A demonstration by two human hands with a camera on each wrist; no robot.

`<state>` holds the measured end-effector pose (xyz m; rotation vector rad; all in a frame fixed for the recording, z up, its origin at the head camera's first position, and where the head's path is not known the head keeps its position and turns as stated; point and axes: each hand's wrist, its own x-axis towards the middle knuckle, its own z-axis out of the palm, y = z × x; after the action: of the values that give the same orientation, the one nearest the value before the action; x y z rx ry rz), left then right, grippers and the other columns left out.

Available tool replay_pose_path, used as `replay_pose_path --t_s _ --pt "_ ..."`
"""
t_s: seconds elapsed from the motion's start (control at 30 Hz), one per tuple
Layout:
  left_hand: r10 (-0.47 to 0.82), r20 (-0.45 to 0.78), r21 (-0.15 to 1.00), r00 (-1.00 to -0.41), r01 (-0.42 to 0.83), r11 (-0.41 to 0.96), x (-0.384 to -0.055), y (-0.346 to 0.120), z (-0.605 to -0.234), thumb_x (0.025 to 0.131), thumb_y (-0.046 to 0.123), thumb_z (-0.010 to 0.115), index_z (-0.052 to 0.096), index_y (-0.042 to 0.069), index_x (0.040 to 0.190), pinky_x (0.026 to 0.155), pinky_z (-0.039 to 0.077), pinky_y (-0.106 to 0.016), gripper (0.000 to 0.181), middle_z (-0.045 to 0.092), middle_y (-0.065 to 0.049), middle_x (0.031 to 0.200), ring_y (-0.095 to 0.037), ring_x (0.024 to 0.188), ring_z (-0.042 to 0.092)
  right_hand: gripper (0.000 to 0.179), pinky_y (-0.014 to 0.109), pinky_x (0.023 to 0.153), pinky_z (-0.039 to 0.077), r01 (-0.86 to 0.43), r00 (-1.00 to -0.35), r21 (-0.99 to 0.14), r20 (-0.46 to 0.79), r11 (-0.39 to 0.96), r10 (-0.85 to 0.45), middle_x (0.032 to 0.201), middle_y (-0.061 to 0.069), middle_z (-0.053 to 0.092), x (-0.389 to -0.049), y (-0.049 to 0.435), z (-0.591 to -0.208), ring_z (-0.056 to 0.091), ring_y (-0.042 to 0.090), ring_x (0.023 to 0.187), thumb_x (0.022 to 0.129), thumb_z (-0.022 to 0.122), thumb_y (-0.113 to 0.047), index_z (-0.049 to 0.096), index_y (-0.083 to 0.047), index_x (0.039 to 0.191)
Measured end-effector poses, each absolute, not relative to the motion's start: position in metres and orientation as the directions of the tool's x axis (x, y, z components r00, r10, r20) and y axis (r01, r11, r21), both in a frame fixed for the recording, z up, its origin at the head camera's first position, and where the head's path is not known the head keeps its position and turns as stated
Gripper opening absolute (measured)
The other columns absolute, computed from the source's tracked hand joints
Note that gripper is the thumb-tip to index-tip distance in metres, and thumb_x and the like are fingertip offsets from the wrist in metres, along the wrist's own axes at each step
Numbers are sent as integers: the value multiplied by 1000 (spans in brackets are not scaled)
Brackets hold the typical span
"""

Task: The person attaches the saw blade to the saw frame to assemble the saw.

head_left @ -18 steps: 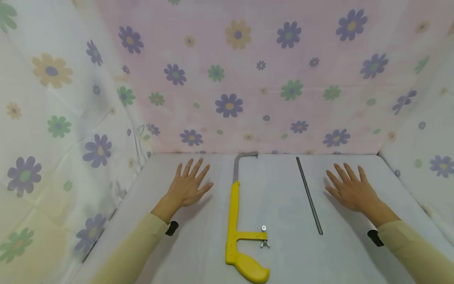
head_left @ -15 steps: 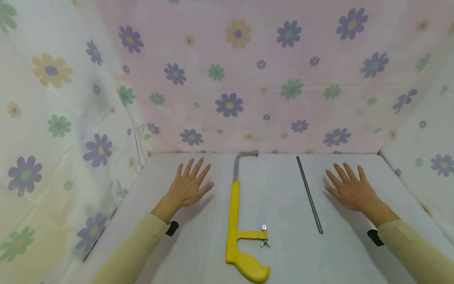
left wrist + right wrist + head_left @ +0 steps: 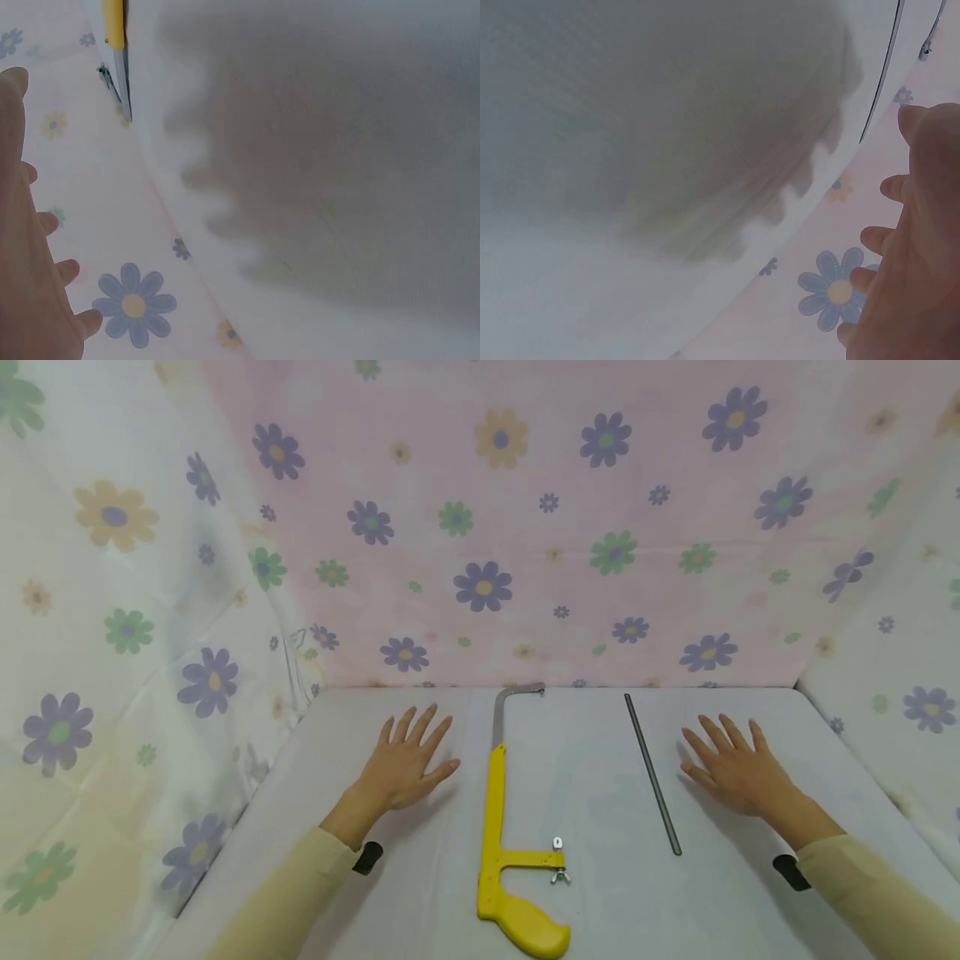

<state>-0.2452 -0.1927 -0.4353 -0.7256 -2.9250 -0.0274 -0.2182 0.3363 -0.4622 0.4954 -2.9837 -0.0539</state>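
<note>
A yellow hacksaw frame [image 3: 491,827] with a grey metal front arm [image 3: 500,714] and a wing nut lies on the white table, its handle towards me. No blade spans it. To its right lies a thin dark grey strip with rounded ends, like a hacksaw blade [image 3: 652,774]. My left hand [image 3: 401,772] hovers palm down left of the frame, fingers spread, holding nothing. Right of the strip, my right hand [image 3: 738,774] is held over the table the same way. Each wrist view shows a hand's shadow on the cloth below.
Flower-print cloth walls stand at the back [image 3: 517,610], left [image 3: 161,685] and right [image 3: 892,677] of the white table [image 3: 600,902]. Black wrist straps show below both sleeves.
Both hands have shifted slightly inward and nearer to me, fingers still spread. The head view has tilted a little. The hacksaw frame and the blade-like strip stay where they were.
</note>
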Motion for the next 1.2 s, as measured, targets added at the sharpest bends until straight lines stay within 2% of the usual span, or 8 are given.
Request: replay_pose_path --t_s 0.27,0.57,0.7,0.9,1.03,1.2 --pt "483 135 -17 -865 485 874 -244 -188 -435 103 65 38 27 22 163 119 14 -65 75 18 -10 170 -41 153 18 66 75 112 9 -328 -941 51 72 943 -331 158 31 30 -216 326 -458 22 55 145 105 52 -45 40 -3 154" --pt "507 152 28 -848 516 856 -239 -179 -435 102 66 40 32 21 161 118 21 -63 75 26 -10 167 -41 150 27 66 73 112 15 -361 -930 -9 82 933 -359 155 31 35 -209 321 -454 30 55 141 104 55 -43 40 1 152" --pt "505 165 71 -847 521 851 -237 -175 -435 101 66 44 35 21 160 118 24 -61 75 30 -9 165 -40 148 31 69 69 112 23 -384 -917 14 111 923 -383 152 32 39 -208 317 -452 36 53 138 102 60 -41 41 6 149" --pt "516 169 117 -840 537 835 -234 -169 -432 100 63 51 39 19 158 114 32 -59 74 39 -9 160 -35 142 40 68 66 103 38 -413 -895 34 172 910 -412 143 32 48 -209 313 -449 47 51 129 99 67 -35 43 9 146" --pt "532 184 144 -826 558 817 -230 -165 -430 99 59 58 45 16 154 110 37 -59 71 46 -10 154 -35 137 47 67 67 100 40 -401 -904 -14 167 916 -393 142 32 49 -209 310 -448 49 53 126 99 67 -34 43 8 146" --pt "531 187 158 -827 558 814 -228 -161 -431 98 58 59 48 15 151 110 39 -57 69 49 -9 151 -34 137 48 67 68 100 38 -385 -915 -65 153 920 -372 142 32 49 -209 308 -448 48 54 126 100 66 -33 42 9 146"
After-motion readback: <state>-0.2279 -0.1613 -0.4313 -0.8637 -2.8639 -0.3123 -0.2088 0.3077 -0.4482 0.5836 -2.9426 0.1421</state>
